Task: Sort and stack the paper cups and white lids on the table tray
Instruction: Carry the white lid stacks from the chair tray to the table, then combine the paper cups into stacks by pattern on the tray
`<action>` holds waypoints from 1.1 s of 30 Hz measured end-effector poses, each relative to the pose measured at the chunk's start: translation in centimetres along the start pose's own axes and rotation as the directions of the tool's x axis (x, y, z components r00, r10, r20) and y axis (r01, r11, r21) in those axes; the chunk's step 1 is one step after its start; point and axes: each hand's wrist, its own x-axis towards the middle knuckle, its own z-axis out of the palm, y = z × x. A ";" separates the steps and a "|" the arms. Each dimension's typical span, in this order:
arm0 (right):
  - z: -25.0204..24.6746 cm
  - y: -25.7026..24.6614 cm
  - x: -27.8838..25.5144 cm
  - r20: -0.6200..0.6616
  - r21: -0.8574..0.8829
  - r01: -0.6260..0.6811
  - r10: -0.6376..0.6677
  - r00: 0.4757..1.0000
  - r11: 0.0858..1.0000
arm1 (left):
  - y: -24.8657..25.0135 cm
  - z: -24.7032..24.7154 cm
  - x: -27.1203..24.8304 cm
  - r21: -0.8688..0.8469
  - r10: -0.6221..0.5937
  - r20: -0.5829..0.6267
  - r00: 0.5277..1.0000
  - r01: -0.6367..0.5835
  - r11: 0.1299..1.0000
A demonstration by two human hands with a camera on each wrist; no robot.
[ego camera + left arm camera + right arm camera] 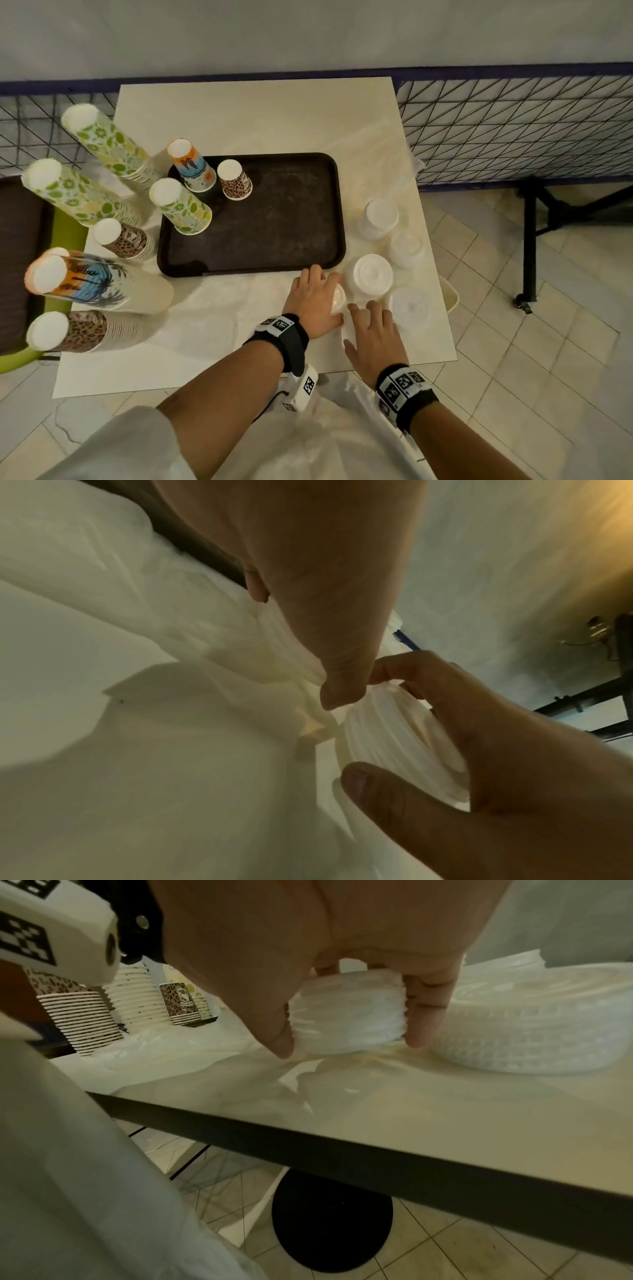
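Gripping a small stack of white lids (346,1012) with your left hand (313,298), fingers curled down its sides, thumb on one side and fingertips (423,1020) on the other; the stack sits on the table (239,120) just past the tray's near right corner. Your right hand (371,334) lies just beside it, fingers spread and fairly straight over crinkled clear plastic wrap; in the left wrist view its fingers bend near a ribbed lid stack (394,739), but I cannot tell if it grips.

Progress, judged: early. The brown tray (274,233) holds only three inverted cup stacks at its far left: palm-print cups (191,168), leopard-print cups (236,181), lime-print cups (181,205). No lids on the tray yet.

Left to do: four more lid stacks (373,277) stand off the tray to its right. Tall cup stacks (102,144) in all three prints stand off it to the left.
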 end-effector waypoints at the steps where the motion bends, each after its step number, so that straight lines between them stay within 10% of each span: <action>1: 0.1 0.1 0.1 0.000 0.003 0.002 -0.002 1.000 1.000 | 0.0 0.2 0.1 0.002 -0.003 0.003 1.000 0.003 1.000; 16: 0.6 0.3 0.5 0.061 -0.034 0.042 -0.040 0.997 0.999 | -0.6 1.4 0.3 -0.012 0.011 0.014 1.000 -0.011 1.000; 33: -9.6 -6.3 1.5 -0.122 0.093 0.230 -0.218 0.968 0.969 | -7.6 -7.1 -8.4 -0.240 -0.083 -0.121 0.989 0.051 0.969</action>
